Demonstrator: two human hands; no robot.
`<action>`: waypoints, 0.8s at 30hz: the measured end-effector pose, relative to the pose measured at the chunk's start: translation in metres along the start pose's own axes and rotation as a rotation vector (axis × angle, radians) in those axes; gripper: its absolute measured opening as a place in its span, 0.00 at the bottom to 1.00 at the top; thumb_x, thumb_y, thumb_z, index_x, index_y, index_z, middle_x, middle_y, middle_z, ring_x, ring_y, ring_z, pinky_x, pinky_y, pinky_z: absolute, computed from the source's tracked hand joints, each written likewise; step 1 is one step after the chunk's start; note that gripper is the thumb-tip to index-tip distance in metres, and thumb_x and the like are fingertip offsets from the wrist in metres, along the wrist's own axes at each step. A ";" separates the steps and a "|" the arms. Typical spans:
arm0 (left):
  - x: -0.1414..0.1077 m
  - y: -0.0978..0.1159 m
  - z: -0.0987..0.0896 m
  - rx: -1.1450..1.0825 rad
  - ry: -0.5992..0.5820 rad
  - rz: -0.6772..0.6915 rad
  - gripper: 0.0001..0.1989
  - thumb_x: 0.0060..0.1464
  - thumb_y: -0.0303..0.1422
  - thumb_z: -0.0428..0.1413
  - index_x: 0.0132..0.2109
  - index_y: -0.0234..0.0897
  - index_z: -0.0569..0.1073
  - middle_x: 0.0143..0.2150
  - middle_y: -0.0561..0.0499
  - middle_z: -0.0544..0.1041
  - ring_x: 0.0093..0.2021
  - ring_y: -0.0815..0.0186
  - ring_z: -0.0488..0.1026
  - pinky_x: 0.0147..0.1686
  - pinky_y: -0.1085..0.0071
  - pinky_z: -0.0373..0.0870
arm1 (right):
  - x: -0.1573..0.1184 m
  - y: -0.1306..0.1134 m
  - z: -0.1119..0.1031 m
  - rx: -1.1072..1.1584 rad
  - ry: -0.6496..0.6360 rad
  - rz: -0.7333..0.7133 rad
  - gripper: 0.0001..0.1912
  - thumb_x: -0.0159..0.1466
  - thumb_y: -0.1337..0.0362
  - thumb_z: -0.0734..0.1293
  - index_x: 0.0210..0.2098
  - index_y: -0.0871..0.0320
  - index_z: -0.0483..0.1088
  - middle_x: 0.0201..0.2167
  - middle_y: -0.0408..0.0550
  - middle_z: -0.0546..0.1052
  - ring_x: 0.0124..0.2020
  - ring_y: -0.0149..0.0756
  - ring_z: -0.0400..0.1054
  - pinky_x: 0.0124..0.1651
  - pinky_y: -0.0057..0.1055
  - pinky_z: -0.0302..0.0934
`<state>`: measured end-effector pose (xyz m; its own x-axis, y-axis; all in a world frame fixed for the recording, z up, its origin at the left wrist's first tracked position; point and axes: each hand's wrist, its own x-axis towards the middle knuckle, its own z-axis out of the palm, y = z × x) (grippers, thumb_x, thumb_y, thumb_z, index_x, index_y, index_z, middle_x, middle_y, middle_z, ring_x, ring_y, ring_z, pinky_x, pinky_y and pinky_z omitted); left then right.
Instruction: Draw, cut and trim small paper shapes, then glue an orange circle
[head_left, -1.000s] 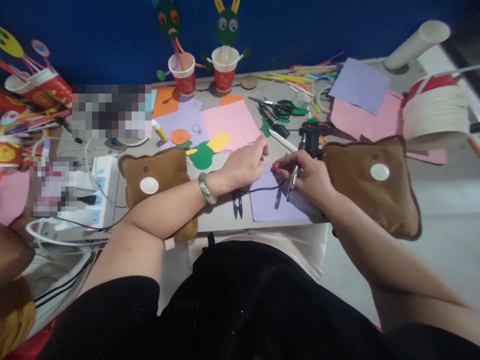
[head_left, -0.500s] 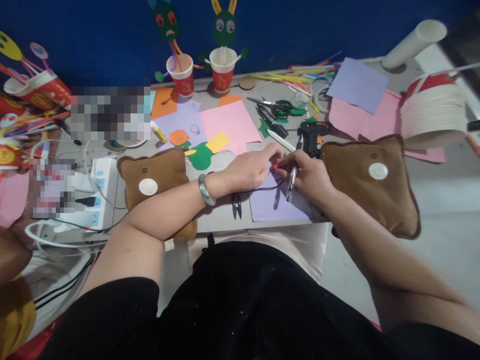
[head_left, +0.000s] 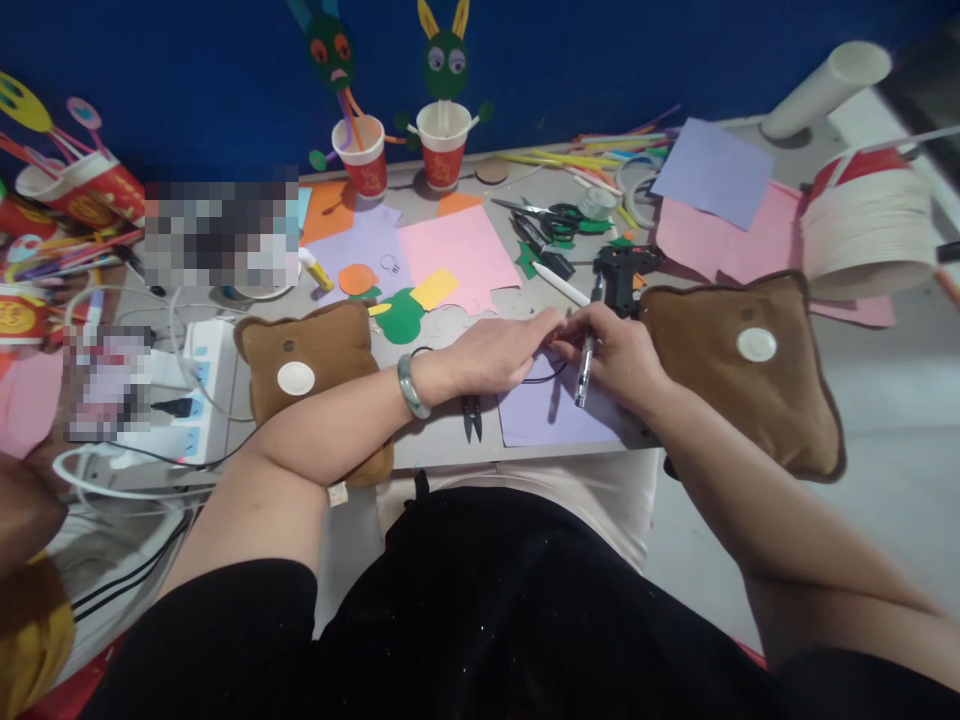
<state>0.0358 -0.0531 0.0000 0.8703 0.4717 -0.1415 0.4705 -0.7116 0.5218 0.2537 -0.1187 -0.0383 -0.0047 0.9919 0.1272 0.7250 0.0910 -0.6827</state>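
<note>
My right hand point(head_left: 619, 352) is closed around a clear-barrelled pen point(head_left: 586, 362), which slants down across the fingers. At its fingertips a small red piece point(head_left: 550, 340) barely shows. My left hand point(head_left: 504, 352) meets those fingertips, its fingers pressed together; what they pinch is mostly hidden. Beneath both hands lies a sheet of purple paper point(head_left: 559, 420). A thin black cord point(head_left: 545, 379) loops between the hands. Two dark pointed tips point(head_left: 472, 422) poke out below my left wrist.
Brown cushions point(head_left: 311, 345) flank my arms, one on the right point(head_left: 731, 375). A black glue gun point(head_left: 622, 278), a white pen point(head_left: 559, 283), scissors point(head_left: 551, 218) and paper scraps lie ahead. Decorated cups point(head_left: 442, 150) stand behind. A power strip point(head_left: 204, 385) with cables is at left.
My left fingers have lowered and closed in against my right fingertips, covering more of the red piece. My right hand with the pen stays nearly in place.
</note>
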 end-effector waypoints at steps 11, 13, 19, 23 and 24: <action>-0.004 0.009 0.002 0.091 -0.065 -0.014 0.26 0.66 0.25 0.45 0.70 0.36 0.60 0.54 0.41 0.84 0.43 0.57 0.81 0.38 0.63 0.71 | 0.001 0.000 -0.002 0.038 -0.027 -0.005 0.15 0.64 0.47 0.74 0.32 0.47 0.67 0.29 0.46 0.81 0.30 0.47 0.76 0.35 0.44 0.69; -0.004 0.010 0.004 0.095 -0.061 -0.008 0.26 0.66 0.25 0.45 0.69 0.36 0.61 0.54 0.40 0.83 0.42 0.57 0.81 0.37 0.63 0.71 | 0.002 0.001 -0.002 0.033 -0.033 -0.012 0.15 0.63 0.47 0.74 0.32 0.47 0.67 0.29 0.47 0.81 0.31 0.48 0.76 0.35 0.45 0.69; -0.004 0.009 0.010 0.112 -0.052 0.001 0.23 0.67 0.26 0.46 0.67 0.39 0.64 0.58 0.43 0.82 0.43 0.61 0.80 0.36 0.65 0.71 | 0.005 0.002 -0.004 0.013 -0.059 -0.016 0.17 0.64 0.47 0.73 0.31 0.47 0.66 0.32 0.47 0.83 0.32 0.48 0.77 0.36 0.45 0.71; -0.004 0.009 0.016 0.124 -0.027 0.022 0.23 0.66 0.25 0.46 0.65 0.40 0.67 0.63 0.43 0.79 0.42 0.61 0.80 0.36 0.64 0.72 | 0.005 0.001 -0.005 0.021 -0.075 -0.025 0.15 0.63 0.50 0.73 0.32 0.47 0.65 0.34 0.47 0.84 0.34 0.49 0.79 0.37 0.45 0.71; -0.005 0.009 0.016 0.130 -0.024 0.034 0.23 0.65 0.24 0.46 0.65 0.40 0.67 0.64 0.43 0.78 0.42 0.61 0.80 0.35 0.63 0.72 | 0.004 0.001 -0.005 0.032 -0.077 -0.027 0.13 0.63 0.52 0.73 0.32 0.47 0.65 0.35 0.47 0.85 0.34 0.49 0.79 0.38 0.46 0.72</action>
<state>0.0381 -0.0703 -0.0085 0.8885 0.4349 -0.1465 0.4544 -0.7889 0.4136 0.2580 -0.1147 -0.0352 -0.0777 0.9929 0.0905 0.7013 0.1190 -0.7029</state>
